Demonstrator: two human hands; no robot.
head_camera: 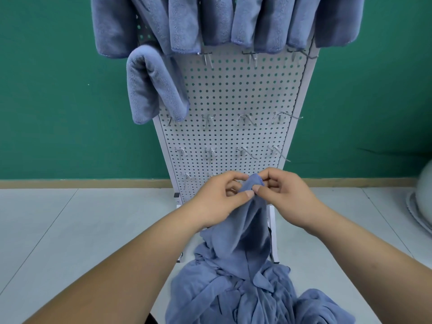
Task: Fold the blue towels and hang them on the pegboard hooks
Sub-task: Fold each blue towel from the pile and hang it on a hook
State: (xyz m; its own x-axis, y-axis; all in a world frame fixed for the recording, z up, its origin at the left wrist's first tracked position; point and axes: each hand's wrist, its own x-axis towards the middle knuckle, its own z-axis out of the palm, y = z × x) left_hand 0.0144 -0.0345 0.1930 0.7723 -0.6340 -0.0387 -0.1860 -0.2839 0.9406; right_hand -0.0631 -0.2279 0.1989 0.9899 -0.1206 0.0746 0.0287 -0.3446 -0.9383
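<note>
A blue towel (247, 232) hangs from my two hands in front of the white pegboard (233, 94). My left hand (219, 199) and my right hand (285, 195) both pinch its top corner, fingertips almost touching. The towel's lower part trails into a crumpled pile of blue towels (245, 298) on the floor. Several folded blue towels (215, 22) hang along the pegboard's top row. One more folded towel (152, 85) hangs on the left of the second row. Bare metal hooks (245, 119) stick out in the rows below.
The pegboard stands on a pale tiled floor (70, 230) against a green wall (58, 101) with a wooden baseboard. A white rounded object (420, 202) lies at the right edge.
</note>
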